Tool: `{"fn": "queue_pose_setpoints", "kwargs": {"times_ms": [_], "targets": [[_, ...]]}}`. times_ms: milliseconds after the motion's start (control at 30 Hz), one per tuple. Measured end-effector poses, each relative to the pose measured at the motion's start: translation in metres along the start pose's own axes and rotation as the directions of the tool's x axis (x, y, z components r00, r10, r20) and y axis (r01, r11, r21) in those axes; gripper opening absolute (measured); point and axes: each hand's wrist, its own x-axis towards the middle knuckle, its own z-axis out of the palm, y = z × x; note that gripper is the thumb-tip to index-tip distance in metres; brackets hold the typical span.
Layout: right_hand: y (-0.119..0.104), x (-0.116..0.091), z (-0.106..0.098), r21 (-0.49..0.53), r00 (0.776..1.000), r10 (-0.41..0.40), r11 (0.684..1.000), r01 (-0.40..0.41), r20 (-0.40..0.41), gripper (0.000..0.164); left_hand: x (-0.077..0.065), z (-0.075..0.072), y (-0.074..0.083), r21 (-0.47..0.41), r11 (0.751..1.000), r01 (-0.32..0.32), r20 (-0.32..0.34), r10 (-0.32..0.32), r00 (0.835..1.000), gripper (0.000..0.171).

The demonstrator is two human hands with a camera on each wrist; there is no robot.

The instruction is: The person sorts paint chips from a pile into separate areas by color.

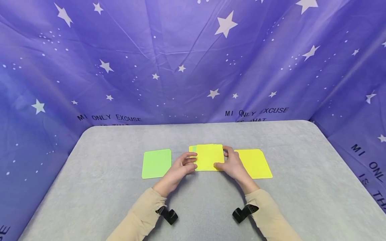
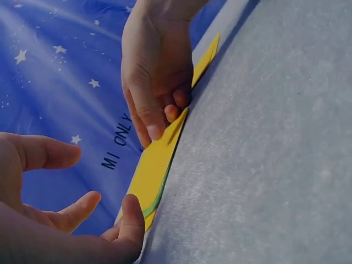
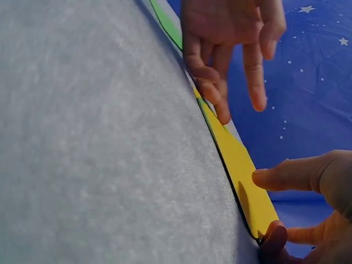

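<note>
A pile of square cards [image 1: 209, 157] lies mid-table between both hands, a yellow card on top. A green strip [image 1: 194, 148] shows beside its far left corner. My right hand [image 1: 233, 164] pinches the top yellow card by its right side, thumb over the near corner and fingers at the right edge. My left hand [image 1: 182, 164] is at the pile's left side, fingertips right at the card's edge and its fingers spread. In the left wrist view, a thin green edge [image 2: 151, 209] runs under the yellow card [image 2: 157, 170].
A green card stack [image 1: 156, 164] lies left of the left hand. Yellow cards [image 1: 254, 164] lie on the right, partly behind the right hand. The grey table [image 1: 90, 187] ends at a purple star-patterned curtain [image 1: 169, 67]. Black cameras [image 1: 169, 215] are strapped to both wrists.
</note>
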Motion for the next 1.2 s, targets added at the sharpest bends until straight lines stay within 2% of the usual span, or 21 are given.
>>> {"fn": "queue_pose_setpoints", "kwargs": {"times_ms": [300,500,600,933,1200], "targets": [[0.006,-0.005,-0.003,0.137,0.998,-0.063,0.989,0.059,0.025,0.062,0.002,0.000,-0.003,-0.023,1.000,-0.006,-0.014,0.005,1.000,0.050],[0.009,-0.009,-0.002,0.257,0.987,-0.150,0.957,0.131,0.055,0.053,0.003,0.002,-0.007,-0.025,0.999,-0.038,-0.061,0.036,0.997,0.048],[0.011,-0.012,-0.003,0.297,0.984,-0.169,0.944,0.144,0.060,0.050,0.003,0.003,-0.008,-0.040,0.998,-0.051,-0.075,0.048,0.996,0.047],[0.015,-0.021,-0.017,0.360,0.993,-0.104,0.930,0.076,0.057,0.052,0.006,0.012,-0.008,-0.062,0.996,-0.061,-0.036,0.059,0.998,0.051],[0.027,-0.028,-0.030,0.285,0.995,-0.095,0.955,0.086,0.017,0.053,0.010,0.027,-0.009,-0.062,0.996,-0.062,0.005,0.063,0.998,0.051]]}}
